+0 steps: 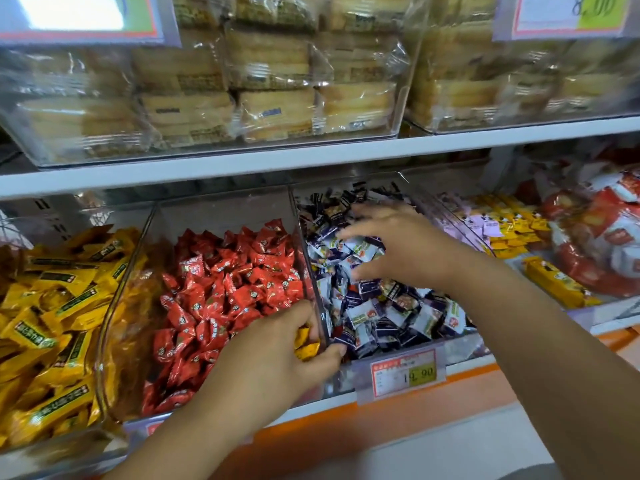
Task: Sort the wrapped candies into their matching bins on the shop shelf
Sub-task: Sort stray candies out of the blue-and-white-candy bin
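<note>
Head view. Left hand (277,355), nearest the lens, grips yellow candies (305,345) at the front right corner of the red-candy bin (221,216), against the clear divider. Right hand (398,244) is spread and slightly blurred, holding nothing, over the blue-and-white candies (367,313) in the neighbouring bin (460,346). Yellow-candy bin (102,358) is at far left.

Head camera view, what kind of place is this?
Probably a shop's loose-sweets aisle: clear bins of red wrapped candies and yellow wrapped candies, a price tag reading 19.90 on the shelf edge, and wrapped cakes stacked above.
</note>
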`<move>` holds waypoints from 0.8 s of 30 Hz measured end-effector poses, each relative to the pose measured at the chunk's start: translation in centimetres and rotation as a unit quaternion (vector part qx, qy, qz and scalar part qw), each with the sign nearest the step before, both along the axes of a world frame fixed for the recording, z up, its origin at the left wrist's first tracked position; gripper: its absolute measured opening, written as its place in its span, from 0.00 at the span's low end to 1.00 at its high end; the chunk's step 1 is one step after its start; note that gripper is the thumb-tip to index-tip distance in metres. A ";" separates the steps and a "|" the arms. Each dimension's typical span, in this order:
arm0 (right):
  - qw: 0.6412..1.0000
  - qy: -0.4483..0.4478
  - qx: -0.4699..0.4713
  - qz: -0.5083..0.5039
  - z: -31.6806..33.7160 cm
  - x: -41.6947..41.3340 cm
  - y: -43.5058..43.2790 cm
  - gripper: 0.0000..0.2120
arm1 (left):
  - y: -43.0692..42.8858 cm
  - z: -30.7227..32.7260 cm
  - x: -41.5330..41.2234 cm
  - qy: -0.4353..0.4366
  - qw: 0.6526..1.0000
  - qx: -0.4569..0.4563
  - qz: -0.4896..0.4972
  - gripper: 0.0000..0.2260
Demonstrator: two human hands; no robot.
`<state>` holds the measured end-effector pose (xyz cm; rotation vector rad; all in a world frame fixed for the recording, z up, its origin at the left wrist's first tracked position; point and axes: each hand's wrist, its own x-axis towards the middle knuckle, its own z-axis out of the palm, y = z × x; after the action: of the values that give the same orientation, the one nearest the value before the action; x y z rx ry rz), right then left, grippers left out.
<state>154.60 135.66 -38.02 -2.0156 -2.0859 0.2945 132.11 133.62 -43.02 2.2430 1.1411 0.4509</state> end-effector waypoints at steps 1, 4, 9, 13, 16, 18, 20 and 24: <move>1.000 0.006 0.016 0.020 0.4 -0.3 -0.9 0.17 | 0.0 0.0 0.0 0.003 1.000 0.003 -0.002 0.17; 0.994 0.038 -0.058 0.083 -0.4 -2.8 -2.9 0.07 | 0.1 -0.1 0.0 0.008 1.000 0.020 0.001 0.17; 0.995 -0.001 -0.085 0.059 -3.0 -1.2 -2.1 0.15 | 0.0 -0.2 0.1 0.008 1.000 0.018 0.002 0.16; 0.996 0.027 -0.073 0.032 -2.1 1.0 -2.0 0.16 | 0.0 -0.5 0.0 -0.004 1.000 0.012 0.004 0.16; 0.996 0.020 -0.083 0.033 -2.7 0.2 -1.8 0.20 | 0.0 -0.6 -0.1 -0.012 1.000 0.005 0.000 0.16; 0.994 0.014 -0.097 0.039 -3.0 -0.3 -1.6 0.23 | 0.0 -0.6 -0.1 -0.014 1.000 0.004 -0.001 0.16; 0.993 0.009 -0.104 0.047 -3.1 -0.4 -1.5 0.25 | 0.1 -0.7 -0.1 -0.017 1.000 0.003 -0.001 0.17; 0.993 0.009 -0.096 0.065 -3.5 -0.7 -1.3 0.21 | 0.1 -0.7 -0.2 -0.017 1.000 -0.001 -0.004 0.17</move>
<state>153.89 134.36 -41.52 -1.9734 -2.2585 0.5536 131.88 133.74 -43.73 2.2294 1.1148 0.4815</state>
